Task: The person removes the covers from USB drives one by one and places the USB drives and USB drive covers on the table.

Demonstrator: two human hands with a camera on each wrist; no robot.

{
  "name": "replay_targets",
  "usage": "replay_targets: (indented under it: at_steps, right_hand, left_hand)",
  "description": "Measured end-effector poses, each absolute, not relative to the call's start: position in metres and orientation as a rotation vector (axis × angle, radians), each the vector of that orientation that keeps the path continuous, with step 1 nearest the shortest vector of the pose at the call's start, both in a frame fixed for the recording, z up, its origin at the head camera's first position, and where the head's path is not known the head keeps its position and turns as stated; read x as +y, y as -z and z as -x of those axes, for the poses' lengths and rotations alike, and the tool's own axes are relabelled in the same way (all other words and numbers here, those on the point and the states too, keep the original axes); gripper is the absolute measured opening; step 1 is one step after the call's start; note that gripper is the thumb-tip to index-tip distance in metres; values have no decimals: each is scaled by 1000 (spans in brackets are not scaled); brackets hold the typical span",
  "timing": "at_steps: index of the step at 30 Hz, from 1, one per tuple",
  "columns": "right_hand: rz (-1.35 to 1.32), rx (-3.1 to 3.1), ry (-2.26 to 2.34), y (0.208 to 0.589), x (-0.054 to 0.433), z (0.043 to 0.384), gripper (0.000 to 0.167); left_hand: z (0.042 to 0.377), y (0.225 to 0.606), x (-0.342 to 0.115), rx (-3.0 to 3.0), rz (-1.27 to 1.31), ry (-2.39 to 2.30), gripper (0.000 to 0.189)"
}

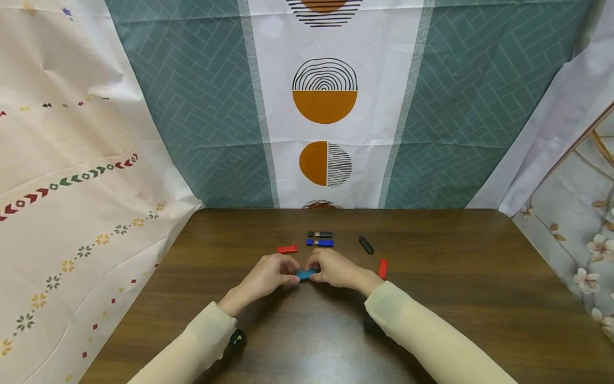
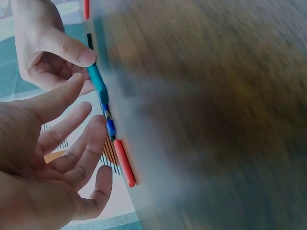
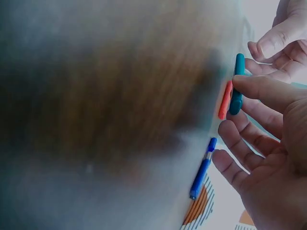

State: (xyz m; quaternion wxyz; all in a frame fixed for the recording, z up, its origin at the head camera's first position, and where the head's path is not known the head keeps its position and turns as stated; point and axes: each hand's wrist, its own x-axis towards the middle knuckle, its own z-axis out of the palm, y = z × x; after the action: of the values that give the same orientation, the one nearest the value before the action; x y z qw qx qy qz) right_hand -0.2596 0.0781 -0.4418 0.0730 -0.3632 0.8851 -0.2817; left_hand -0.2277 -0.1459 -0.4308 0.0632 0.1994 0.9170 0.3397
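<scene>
Near the middle of the table, my right hand (image 1: pixel 333 268) pinches a teal-blue USB flash drive (image 1: pixel 305 274) between thumb and fingers. In the right wrist view the thumb lies on one side of the teal drive (image 3: pixel 237 84), with fingers behind it. My left hand (image 1: pixel 272 274) is at the drive's left end, thumb and fingers spread apart. The left wrist view has the left thumb and fingers (image 2: pixel 91 143) loosely bent beside the teal drive (image 2: pixel 97 82). Beyond the hands lies a blue USB stick (image 1: pixel 324 243) with its plug bare and its blue cap (image 1: pixel 309 242) beside it.
Behind the blue stick is a black USB stick (image 1: pixel 323 234) with its small black cap (image 1: pixel 310 234). One red drive (image 1: pixel 287 249) lies left of these; another red drive (image 1: pixel 382 268) is by the right forearm. A black drive (image 1: pixel 366 245) lies angled on the brown table (image 1: pixel 455 266).
</scene>
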Motion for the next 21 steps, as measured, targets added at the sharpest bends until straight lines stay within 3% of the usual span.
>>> replay_targets:
  at_steps: [11, 21]
  right_hand:
    - [945, 2726, 944, 433, 101, 255, 15]
    - [972, 2800, 979, 431, 126, 251, 18]
  left_hand:
    - [230, 426, -126, 2810, -690, -1097, 31]
    - [233, 424, -106, 2801, -718, -1140, 33]
